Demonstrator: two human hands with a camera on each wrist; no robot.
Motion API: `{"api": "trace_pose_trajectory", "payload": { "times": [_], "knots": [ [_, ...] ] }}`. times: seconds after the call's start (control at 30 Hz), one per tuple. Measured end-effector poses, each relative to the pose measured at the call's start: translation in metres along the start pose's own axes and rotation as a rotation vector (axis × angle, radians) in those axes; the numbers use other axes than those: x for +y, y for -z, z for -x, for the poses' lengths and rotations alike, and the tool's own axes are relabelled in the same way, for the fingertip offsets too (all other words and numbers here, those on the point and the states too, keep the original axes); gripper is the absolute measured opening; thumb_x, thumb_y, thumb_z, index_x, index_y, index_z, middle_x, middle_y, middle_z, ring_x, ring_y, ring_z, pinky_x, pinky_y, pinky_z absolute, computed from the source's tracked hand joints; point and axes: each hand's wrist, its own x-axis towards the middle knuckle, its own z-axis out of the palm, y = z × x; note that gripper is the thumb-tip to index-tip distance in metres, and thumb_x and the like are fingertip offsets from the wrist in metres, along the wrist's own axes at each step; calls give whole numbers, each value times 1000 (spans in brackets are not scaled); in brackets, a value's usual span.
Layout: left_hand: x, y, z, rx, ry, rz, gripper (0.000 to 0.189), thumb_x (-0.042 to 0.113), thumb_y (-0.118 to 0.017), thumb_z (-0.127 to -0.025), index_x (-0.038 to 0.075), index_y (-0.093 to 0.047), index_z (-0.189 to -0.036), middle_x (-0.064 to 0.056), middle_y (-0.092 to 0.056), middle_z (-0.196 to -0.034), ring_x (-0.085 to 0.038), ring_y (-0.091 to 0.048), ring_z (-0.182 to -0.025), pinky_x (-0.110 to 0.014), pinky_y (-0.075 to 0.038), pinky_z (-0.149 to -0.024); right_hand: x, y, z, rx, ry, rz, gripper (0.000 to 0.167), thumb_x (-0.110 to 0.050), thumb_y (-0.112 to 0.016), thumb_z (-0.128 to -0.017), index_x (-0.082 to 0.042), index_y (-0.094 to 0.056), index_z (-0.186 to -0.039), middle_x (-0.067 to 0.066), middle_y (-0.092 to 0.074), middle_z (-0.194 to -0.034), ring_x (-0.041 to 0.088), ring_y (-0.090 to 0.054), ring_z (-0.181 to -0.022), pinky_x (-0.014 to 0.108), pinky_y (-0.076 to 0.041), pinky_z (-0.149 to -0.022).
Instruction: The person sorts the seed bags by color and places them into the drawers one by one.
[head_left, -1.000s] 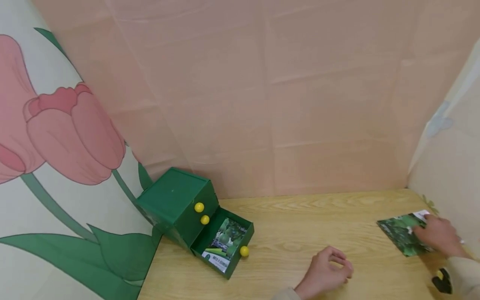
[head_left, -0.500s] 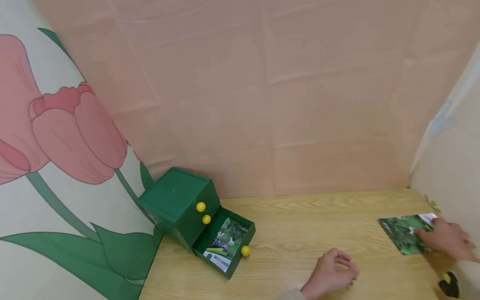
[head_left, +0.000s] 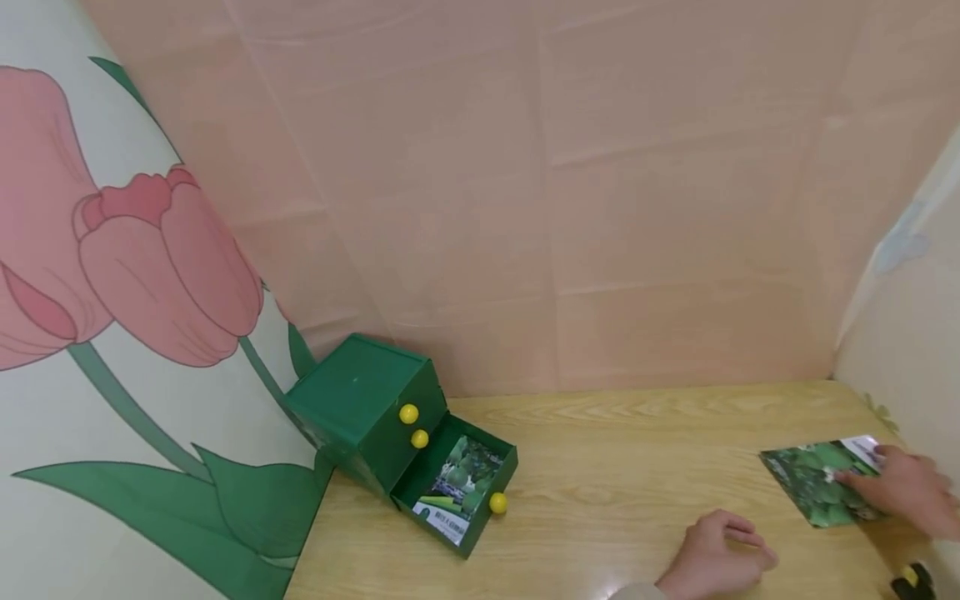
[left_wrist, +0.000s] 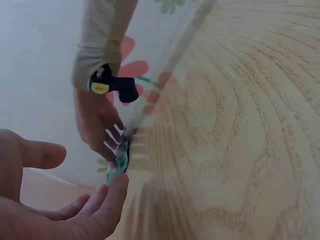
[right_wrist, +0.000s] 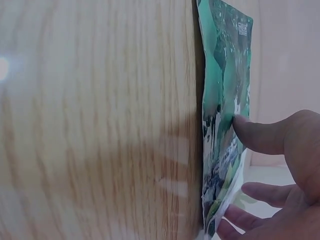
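At the right of the table a flat seed packet (head_left: 817, 483) lies with its picture of round green fruit facing up and a white band at one end. My right hand (head_left: 911, 487) is over its right side. In the right wrist view the thumb (right_wrist: 265, 135) touches the packet's printed face (right_wrist: 225, 95), and the other fingers are spread near its white end. Further left, my left hand (head_left: 716, 554) hovers over the table with loosely bent fingers and nothing in them. The left wrist view shows its fingers (left_wrist: 107, 210) apart from the packet.
A green box (head_left: 360, 392) with yellow ball knobs stands at the back left. Its lower drawer (head_left: 491, 500) is pulled out and holds a similar packet (head_left: 461, 479). A wall with tulips (head_left: 165, 267) borders the left, and a pale wall (head_left: 915, 333) the right.
My left hand has moved to the right over the table. The right hand's fingers have drawn back toward the packet's right edge, while the packet has shifted slightly toward me. The drawer stays pulled out.
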Motion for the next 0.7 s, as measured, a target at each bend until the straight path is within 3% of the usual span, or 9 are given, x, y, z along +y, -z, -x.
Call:
{"api": "trace_pose_trajectory", "payload": {
  "times": [0.2, 0.27, 0.5, 0.7],
  "knots": [
    [-7, -7, -2, 41, 82, 39, 19, 30, -85, -86, 28, -71, -97, 19, -68, -86, -2, -64, -80, -26, -57, -80, 1, -6, 9, -39, 38, 8, 108, -57, -83, -85, 27, -34, -130, 55, -45, -120, 70, -51, -108, 71, -53, -84],
    [-8, -7, -4, 44, 83, 67, 19, 28, -85, -85, 26, -71, -97, 17, -70, -85, -1, -65, -79, -25, -57, -80, 0, -7, 11, -29, 43, 1, 108, -58, -83, -85, 27, -34, -131, 55, -44, -121, 70, -48, -110, 73, -52, -85],
    [-5, -14, -11, 44, 106, 253, 24, 13, -84, -82, 19, -68, -100, 12, -71, -86, -11, -74, -74, -28, -64, -74, -8, -7, 18, 17, 48, -20, 108, -57, -83, -86, 27, -33, -132, 55, -40, -120, 71, -41, -114, 76, -46, -90],
    [-3, -30, -18, 125, 111, 174, 28, 19, -87, -79, 21, -70, -100, 15, -73, -87, -3, -70, -77, -23, -60, -79, -13, -8, 25, 0, 43, -59, 108, -57, -83, -86, 23, -30, -137, 56, -34, -122, 75, -40, -111, 79, -47, -83]
  ]
}}
